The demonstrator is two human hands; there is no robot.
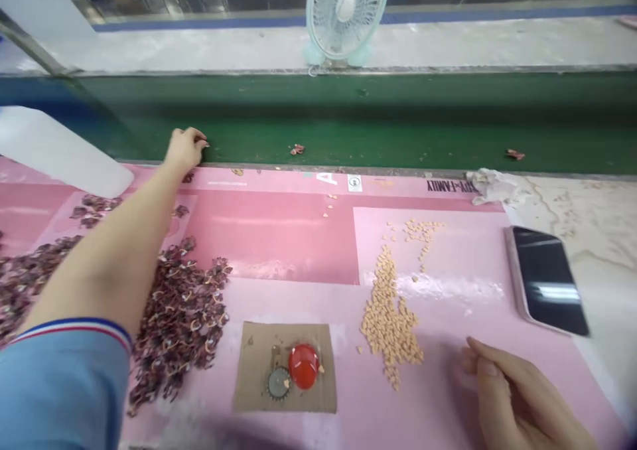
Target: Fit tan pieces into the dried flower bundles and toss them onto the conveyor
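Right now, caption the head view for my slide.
Left hand at the green strip, right hand near a heap of pale pieces.

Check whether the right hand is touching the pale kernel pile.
Apart: the head view shows a strip of pink mat between the right hand and the pale kernel pile.

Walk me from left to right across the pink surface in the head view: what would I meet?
Dark reddish heap → cardboard piece → pale seed-like pieces → phone.
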